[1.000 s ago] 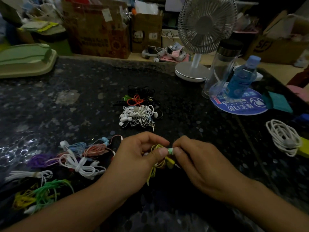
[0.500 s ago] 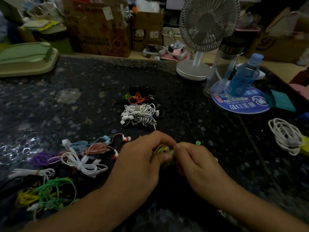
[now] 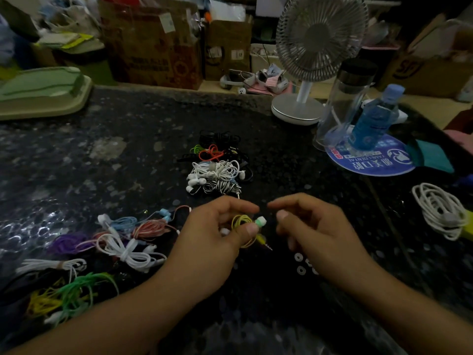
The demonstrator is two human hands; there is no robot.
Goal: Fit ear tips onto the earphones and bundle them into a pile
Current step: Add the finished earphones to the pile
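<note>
A clear bottle with a dark cap and a blue-capped plastic bottle holding blue liquid are standing at the far right of the desk, on a round blue mat whose printing is facing away; only "DENTAL" is reading clearly. Cardboard boxes are sitting beyond the desk, one at the right showing "SF".

The left hand is curling round a coiled yellow earphone, thumb pressing on the cord, with a pale green ear tip sticking out towards the right hand. The right hand is hanging just beside it with fingers loosely bent, gripping nothing that shows. Loose white ear tips are lying on the desk under the right hand.

A bundled pile of white, black, striped and orange earphones is lying beyond the hands; loose coloured earphones are spreading to the left
</note>
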